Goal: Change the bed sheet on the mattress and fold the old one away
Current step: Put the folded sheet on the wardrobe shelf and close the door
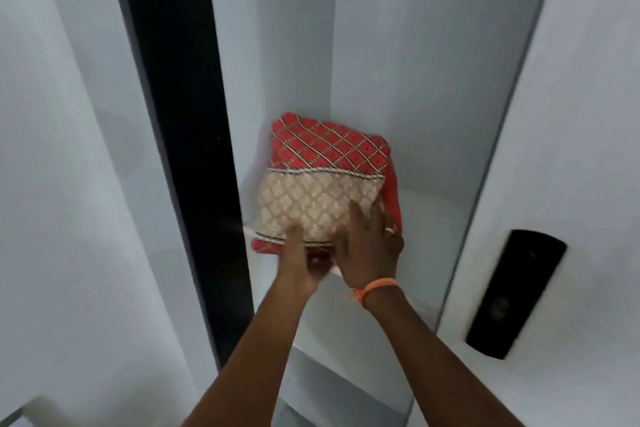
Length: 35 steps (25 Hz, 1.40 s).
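Red-and-beige folded sheet (320, 180) lies on the white wardrobe shelf (412, 215). Right hand (369, 243) rests on its 5 o'clock corner, fingers extended; left hand (299, 250) at 6 o'clock, grip indeterminable. Judged soft, light, liable to unfold: support beneath, both sides.

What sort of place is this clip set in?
Probably a bedroom wardrobe: white shelves inside a tall cupboard, an open door with a black handle, and a folded red-and-beige sheet on the shelf.

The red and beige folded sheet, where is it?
The folded sheet lies on a white cupboard shelf, mid-frame, with the left hand and right hand at its near edge.
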### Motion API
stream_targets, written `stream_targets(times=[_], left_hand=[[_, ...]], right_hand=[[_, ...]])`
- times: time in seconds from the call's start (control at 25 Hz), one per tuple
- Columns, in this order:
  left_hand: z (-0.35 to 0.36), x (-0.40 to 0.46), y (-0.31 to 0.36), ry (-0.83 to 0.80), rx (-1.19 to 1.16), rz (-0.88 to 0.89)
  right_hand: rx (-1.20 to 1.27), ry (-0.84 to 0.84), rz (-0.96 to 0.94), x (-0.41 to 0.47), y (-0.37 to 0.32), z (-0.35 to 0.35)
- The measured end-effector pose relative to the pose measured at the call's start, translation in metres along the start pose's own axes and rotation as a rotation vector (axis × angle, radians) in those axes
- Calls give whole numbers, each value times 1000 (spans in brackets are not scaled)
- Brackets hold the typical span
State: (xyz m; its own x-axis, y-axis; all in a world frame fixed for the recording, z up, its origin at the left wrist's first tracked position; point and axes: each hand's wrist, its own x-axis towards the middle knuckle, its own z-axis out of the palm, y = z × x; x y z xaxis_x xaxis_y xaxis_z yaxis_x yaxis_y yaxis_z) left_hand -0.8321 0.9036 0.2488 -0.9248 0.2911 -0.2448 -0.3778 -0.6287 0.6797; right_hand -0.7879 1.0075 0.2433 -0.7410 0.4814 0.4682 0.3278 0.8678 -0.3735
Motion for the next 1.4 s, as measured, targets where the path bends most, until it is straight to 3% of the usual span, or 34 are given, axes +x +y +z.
stream_targets(times=[0.08,0.12,0.2,0.28,0.44,0.52,0.68,0.76,0.8,0.92,1.04,1.12,1.24,1.32,1.4], left_hand=[[-8,10,-10,21,450,-6],[-14,18,-8,84,695,118],[-18,26,4,208,1198,553],[-16,34,11,193,1416,851],[-24,87,12,-31,1337,793],[-28,110,9,-141,1455,759],[-3,90,-24,-72,1594,812],[13,64,-48,-155,1530,895],[22,50,-64,-235,1468,929],[53,4,-109,-447,1185,890],[83,-62,-158,-652,955,882],[98,-110,-188,-827,841,867],[121,-174,-231,-1048,788,915],[137,-200,-255,-1032,868,1011],[149,-212,-272,-929,925,1062]], right_hand=[[-48,-182,62,4,27,21],[-71,-180,57,5,35,27],[-134,-99,23,10,41,31],[-179,-39,41,15,38,33],[-241,25,17,30,29,49],[-207,-11,4,41,33,57],[-86,-135,61,49,66,54],[25,-226,69,38,81,38],[126,-189,57,28,89,27],[230,216,80,-19,111,-23],[3,651,100,-84,135,-94],[-142,844,23,-127,149,-140],[-253,1024,150,-177,195,-189],[-163,1101,388,-197,231,-208],[-106,1058,492,-205,252,-215]])
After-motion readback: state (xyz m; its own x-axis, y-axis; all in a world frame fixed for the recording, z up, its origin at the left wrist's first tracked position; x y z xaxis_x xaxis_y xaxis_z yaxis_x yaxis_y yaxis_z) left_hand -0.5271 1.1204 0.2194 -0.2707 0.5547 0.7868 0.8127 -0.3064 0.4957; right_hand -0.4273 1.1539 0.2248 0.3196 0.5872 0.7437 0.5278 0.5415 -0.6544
